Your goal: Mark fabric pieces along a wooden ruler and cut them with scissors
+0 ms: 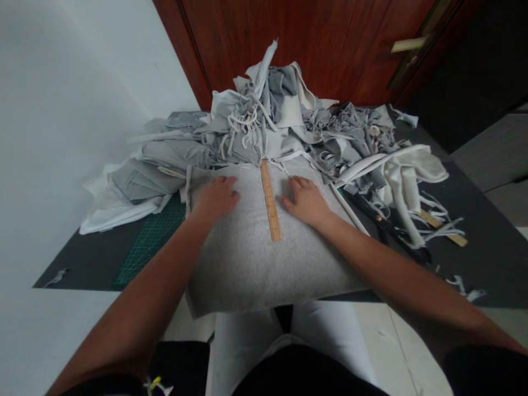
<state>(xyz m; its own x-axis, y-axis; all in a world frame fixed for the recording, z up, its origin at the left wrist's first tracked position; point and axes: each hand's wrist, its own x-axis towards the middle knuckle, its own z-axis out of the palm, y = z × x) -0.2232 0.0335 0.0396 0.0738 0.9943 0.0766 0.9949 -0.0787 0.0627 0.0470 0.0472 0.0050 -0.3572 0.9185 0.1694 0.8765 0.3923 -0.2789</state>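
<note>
A grey piece of fabric (247, 269) lies spread over the table, its near edge hanging past the table's front. On top of it, about the middle, rests a wooden ruler (270, 203) pointing away from me. My left hand (217, 197) lies on the cloth to the left of the ruler, fingers stretched out. To the ruler's right, my right hand (304, 198) rests palm down on the same cloth, fingers apart. Neither hand touches the ruler.
A high heap of grey and white fabric scraps (247, 132) stands behind the cloth. At the left a green cutting mat (150, 239) shows from beneath. Black-handled scissors (396, 234) and another wooden ruler (445, 228) lie at the right. Beyond stands a brown door (330, 49).
</note>
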